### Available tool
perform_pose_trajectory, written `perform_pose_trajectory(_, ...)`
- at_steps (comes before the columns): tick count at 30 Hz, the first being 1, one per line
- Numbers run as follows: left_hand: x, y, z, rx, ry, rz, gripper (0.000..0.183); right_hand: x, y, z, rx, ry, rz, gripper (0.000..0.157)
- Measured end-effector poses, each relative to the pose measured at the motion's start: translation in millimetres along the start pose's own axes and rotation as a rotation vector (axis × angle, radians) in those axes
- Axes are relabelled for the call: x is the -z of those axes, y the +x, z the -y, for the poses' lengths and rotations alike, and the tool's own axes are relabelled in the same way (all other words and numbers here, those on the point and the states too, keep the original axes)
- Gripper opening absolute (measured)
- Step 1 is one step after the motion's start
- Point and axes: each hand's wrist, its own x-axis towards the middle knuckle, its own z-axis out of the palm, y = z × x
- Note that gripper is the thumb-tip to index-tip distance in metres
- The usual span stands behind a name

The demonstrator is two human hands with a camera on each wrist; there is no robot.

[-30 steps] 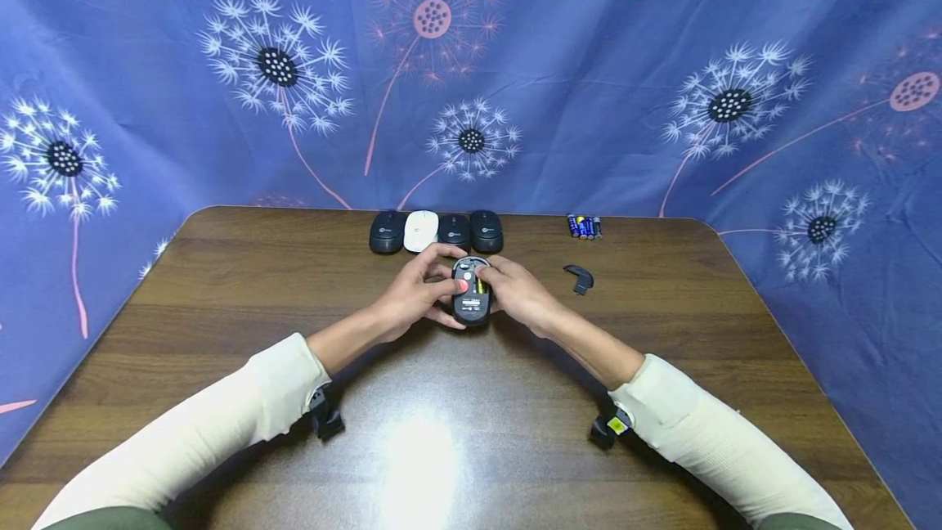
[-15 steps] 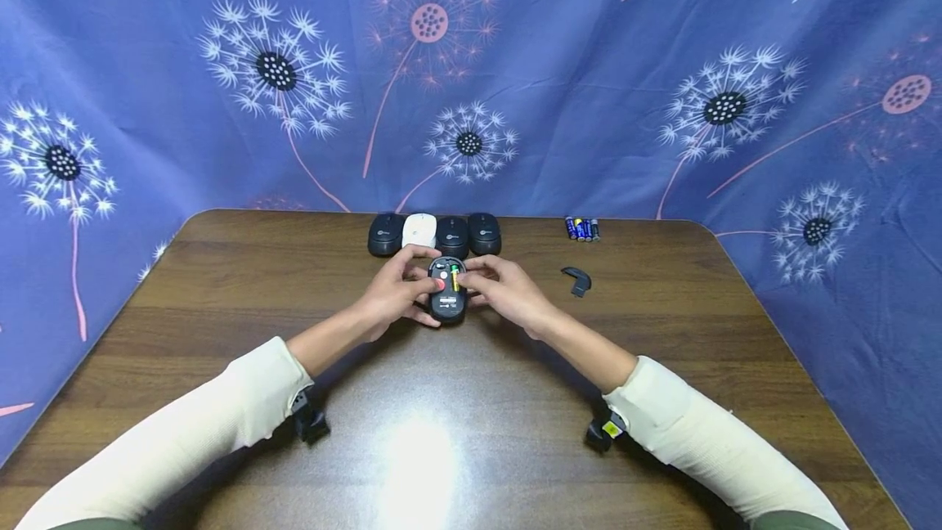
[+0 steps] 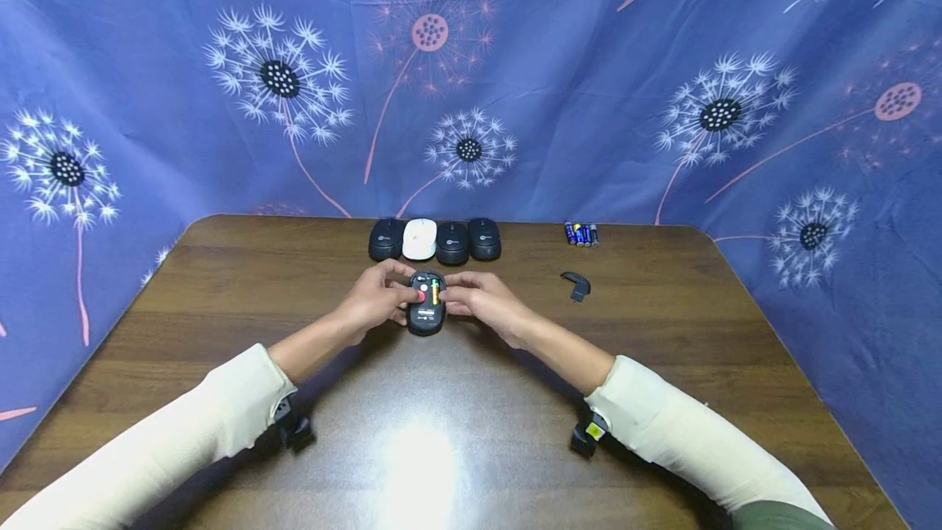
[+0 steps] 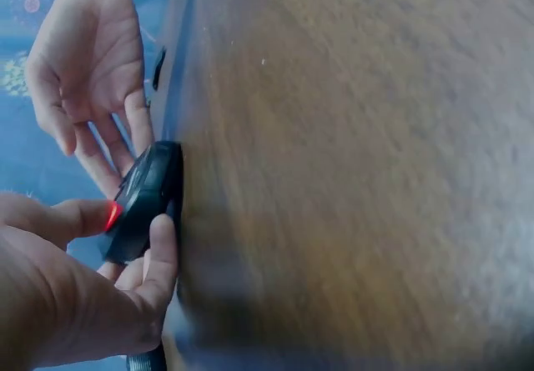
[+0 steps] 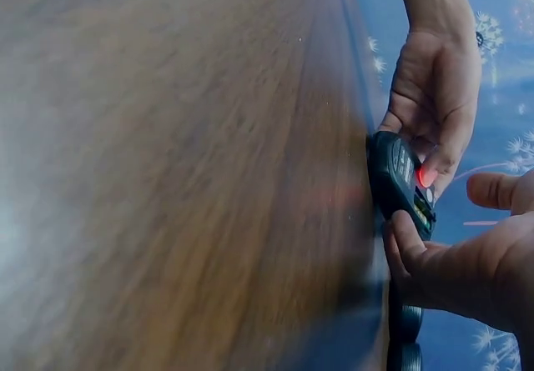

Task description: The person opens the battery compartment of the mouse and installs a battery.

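A black computer mouse (image 3: 426,319) is held upside down, its underside facing up. A yellow and green battery (image 3: 435,293) lies in its open compartment. My left hand (image 3: 373,298) grips the mouse from the left, the red-nailed thumb pressed on the underside and fingers along the side, as the left wrist view shows with the mouse (image 4: 150,196). On the other side my right hand (image 3: 482,301) touches the mouse's edge with fairly straight fingers. In the right wrist view the thumb of that right hand (image 5: 476,263) stands apart from the mouse.
Behind the hands, several mice stand in a row, one a white mouse (image 3: 419,239). Several batteries (image 3: 582,235) lie side by side at the back right. A curved black cover piece with a tab (image 3: 578,285) lies in front of them on the wooden table (image 3: 662,334).
Both hands and the mouse have moved left and slightly nearer. My right thumb has come off the battery area, so more of the battery shows.
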Motion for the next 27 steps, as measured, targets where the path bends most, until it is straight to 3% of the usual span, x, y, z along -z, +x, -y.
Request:
perform_pose_trajectory(10, 25.3, -5.9, 0.0, 0.076, 0.075, -0.004, 0.046, -22.7, 8, 4, -0.025, 0.075, 0.011, 0.056)
perform_pose_trajectory(19, 54.4, -9.3, -0.2, 0.151, 0.053, -0.032, 0.053, -46.6, 25, 12, -0.064, 0.187, 0.056, 0.054)
perform_pose_trajectory(27, 90.5, -10.1, 5.3, 0.164, 0.101, -0.074, 0.060, -76.5, 44, 22, -0.067, 0.292, 0.068, 0.014)
